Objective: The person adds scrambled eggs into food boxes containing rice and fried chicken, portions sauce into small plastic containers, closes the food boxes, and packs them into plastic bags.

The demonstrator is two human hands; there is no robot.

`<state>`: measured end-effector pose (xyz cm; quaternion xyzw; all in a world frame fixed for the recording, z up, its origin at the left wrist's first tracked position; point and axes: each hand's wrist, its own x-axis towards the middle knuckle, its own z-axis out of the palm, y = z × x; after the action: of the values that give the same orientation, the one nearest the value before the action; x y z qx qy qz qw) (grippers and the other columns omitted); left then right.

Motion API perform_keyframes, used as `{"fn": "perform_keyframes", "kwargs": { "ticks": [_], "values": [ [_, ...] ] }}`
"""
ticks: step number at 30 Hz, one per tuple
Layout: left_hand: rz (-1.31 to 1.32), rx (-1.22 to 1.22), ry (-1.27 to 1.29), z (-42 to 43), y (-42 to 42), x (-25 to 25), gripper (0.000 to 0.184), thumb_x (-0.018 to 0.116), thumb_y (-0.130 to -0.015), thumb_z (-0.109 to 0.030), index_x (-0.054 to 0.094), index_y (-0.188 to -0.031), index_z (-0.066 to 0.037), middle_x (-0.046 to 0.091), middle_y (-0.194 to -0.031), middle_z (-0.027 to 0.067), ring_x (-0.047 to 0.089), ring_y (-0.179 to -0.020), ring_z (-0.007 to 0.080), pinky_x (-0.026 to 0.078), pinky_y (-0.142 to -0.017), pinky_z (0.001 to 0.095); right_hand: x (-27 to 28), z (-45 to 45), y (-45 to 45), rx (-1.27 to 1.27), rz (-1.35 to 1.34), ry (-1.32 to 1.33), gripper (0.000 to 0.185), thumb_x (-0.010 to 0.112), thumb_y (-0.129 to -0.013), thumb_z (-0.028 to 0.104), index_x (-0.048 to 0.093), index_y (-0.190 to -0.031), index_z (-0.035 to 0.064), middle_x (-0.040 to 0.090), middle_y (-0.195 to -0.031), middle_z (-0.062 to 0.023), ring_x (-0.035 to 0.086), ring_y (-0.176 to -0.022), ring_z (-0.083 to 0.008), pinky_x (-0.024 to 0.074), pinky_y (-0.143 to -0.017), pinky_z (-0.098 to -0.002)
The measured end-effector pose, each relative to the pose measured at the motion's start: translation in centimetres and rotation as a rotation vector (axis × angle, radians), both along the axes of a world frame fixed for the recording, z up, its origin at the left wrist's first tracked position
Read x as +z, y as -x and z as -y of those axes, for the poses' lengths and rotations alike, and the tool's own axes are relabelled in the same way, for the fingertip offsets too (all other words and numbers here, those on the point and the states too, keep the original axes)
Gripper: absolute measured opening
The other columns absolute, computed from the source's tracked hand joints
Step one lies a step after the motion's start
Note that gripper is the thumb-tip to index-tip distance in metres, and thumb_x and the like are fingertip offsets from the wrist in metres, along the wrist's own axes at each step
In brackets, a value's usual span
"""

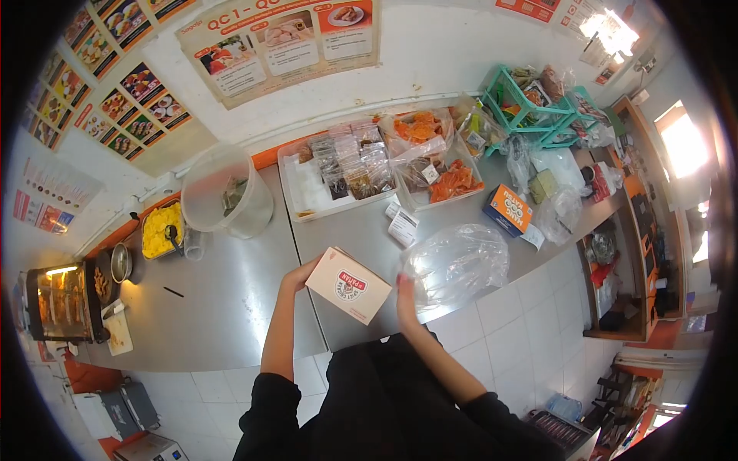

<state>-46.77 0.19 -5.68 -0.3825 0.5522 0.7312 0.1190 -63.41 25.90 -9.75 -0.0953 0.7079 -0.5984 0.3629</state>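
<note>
A cream cardboard food box (348, 285) with a red and black printed logo is held at its left edge by my left hand (304, 274), whose fingers are mostly hidden by the box. It is tilted above the front of the steel table (231, 307). To the right of the box is my right hand (406, 296), blurred, at the left edge of a clear plastic bag (461, 257). Whether its fingers grip the bag I cannot make out. Behind the bag lies a white printed slip (403, 227).
An orange and blue box (507, 210) stands right of the bag. Along the wall are a tray of sachets (338, 165), bagged orange food (453, 180), a clear bucket (228, 192), a yellow food tray (161, 230) and a green basket (530, 111). A lit display warmer (58, 303) is far left.
</note>
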Motion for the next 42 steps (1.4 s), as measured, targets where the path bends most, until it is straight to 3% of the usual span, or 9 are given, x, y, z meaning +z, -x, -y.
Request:
{"fn": "perform_keyframes", "kwargs": {
  "ticks": [7, 12, 16, 24, 30, 31, 33, 39, 42],
  "values": [
    [-0.107, 0.130, -0.206, -5.7, -4.5, -1.8, 0.077, 0.029, -0.097, -0.065, 0.026, -0.151, -0.010, 0.040, -0.147, 0.0090, 0.039, -0.134, 0.0213, 0.034, -0.108, 0.0384, 2.6, 1.3, -0.7, 0.301, 0.773, 0.363, 0.084, 0.020, -0.093, 0.071, 0.035, -0.145, 0.0065, 0.048, -0.140, -0.0130, 0.050, -0.126, -0.0279, 0.0441, -0.103, -0.0428],
    [-0.215, 0.486, -0.225, -10.8, -5.9, -3.6, 0.080, 0.031, -0.095, -0.068, 0.028, -0.150, -0.010, 0.045, -0.142, 0.0095, 0.043, -0.130, 0.0210, 0.039, -0.104, 0.0378, 1.9, 0.9, -1.8, 0.310, 0.721, 0.352, 0.082, 0.021, -0.095, 0.068, 0.036, -0.145, 0.0054, 0.048, -0.141, -0.0134, 0.049, -0.127, -0.0269, 0.0403, -0.107, -0.0405],
    [-0.234, 0.483, -0.237, -12.0, -5.9, -1.6, 0.080, 0.033, -0.094, -0.068, 0.030, -0.148, -0.009, 0.045, -0.141, 0.0114, 0.045, -0.129, 0.0228, 0.039, -0.104, 0.0369, 1.9, 0.0, -1.4, 0.350, 0.748, 0.356, 0.079, 0.022, -0.097, 0.065, 0.036, -0.145, 0.0048, 0.047, -0.141, -0.0132, 0.049, -0.127, -0.0250, 0.0390, -0.107, -0.0385],
    [-0.264, 0.322, -0.034, -20.4, 4.5, 11.4, 0.081, 0.023, -0.096, -0.067, 0.026, -0.149, -0.005, 0.039, -0.145, 0.0119, 0.038, -0.133, 0.0232, 0.034, -0.108, 0.0362, 16.5, -8.0, 9.7, 0.225, 0.582, 0.133, 0.077, 0.029, -0.096, 0.066, 0.040, -0.143, 0.0065, 0.051, -0.138, -0.0121, 0.049, -0.127, -0.0223, 0.0389, -0.105, -0.0362],
    [-0.279, 0.275, -0.313, -22.5, 17.6, 3.8, 0.082, 0.019, -0.091, -0.075, 0.015, -0.153, -0.022, 0.029, -0.153, 0.0069, 0.026, -0.141, 0.0251, 0.029, -0.111, 0.0490, 15.6, -11.1, 22.7, 0.141, 0.498, 0.062, 0.067, 0.040, -0.097, 0.057, 0.042, -0.142, 0.0083, 0.052, -0.136, -0.0088, 0.051, -0.124, -0.0217, 0.0418, -0.103, -0.0369],
    [-0.271, 0.332, -0.291, -22.8, 19.5, 3.0, 0.082, 0.021, -0.092, -0.073, 0.019, -0.152, -0.017, 0.033, -0.150, 0.0082, 0.032, -0.138, 0.0244, 0.032, -0.109, 0.0454, 14.5, -11.1, 24.4, 0.133, 0.517, 0.064, 0.064, 0.045, -0.097, 0.054, 0.041, -0.142, 0.0086, 0.053, -0.136, -0.0074, 0.051, -0.123, -0.0213, 0.0425, -0.102, -0.0370],
    [-0.252, 0.443, -0.242, -23.0, 22.6, 0.6, 0.082, 0.025, -0.094, -0.070, 0.028, -0.149, -0.008, 0.041, -0.145, 0.0107, 0.042, -0.132, 0.0230, 0.039, -0.107, 0.0383, 12.1, -10.7, 26.8, 0.150, 0.500, 0.077, 0.066, 0.045, -0.096, 0.056, 0.040, -0.143, 0.0094, 0.052, -0.137, -0.0072, 0.050, -0.124, -0.0211, 0.0418, -0.103, -0.0369],
    [-0.381, 0.391, -0.248, -22.5, 24.9, -6.3, 0.087, 0.023, -0.092, -0.073, 0.026, -0.149, -0.008, 0.042, -0.145, 0.0121, 0.045, -0.130, 0.0243, 0.041, -0.105, 0.0399, 3.7, -9.9, 29.9, 0.224, 0.539, 0.119, 0.066, 0.037, -0.098, 0.058, 0.040, -0.144, 0.0103, 0.050, -0.139, -0.0070, 0.050, -0.125, -0.0213, 0.0404, -0.104, -0.0354],
    [-0.358, 0.297, -0.328, -22.0, 24.8, -6.2, 0.088, 0.024, -0.088, -0.078, 0.013, -0.153, -0.020, 0.029, -0.152, 0.0088, 0.034, -0.137, 0.0246, 0.036, -0.108, 0.0444, 2.7, -9.6, 31.3, 0.297, 0.547, 0.079, 0.069, 0.031, -0.099, 0.059, 0.038, -0.145, 0.0082, 0.049, -0.141, -0.0083, 0.049, -0.126, -0.0220, 0.0395, -0.105, -0.0349]
  ]
}}
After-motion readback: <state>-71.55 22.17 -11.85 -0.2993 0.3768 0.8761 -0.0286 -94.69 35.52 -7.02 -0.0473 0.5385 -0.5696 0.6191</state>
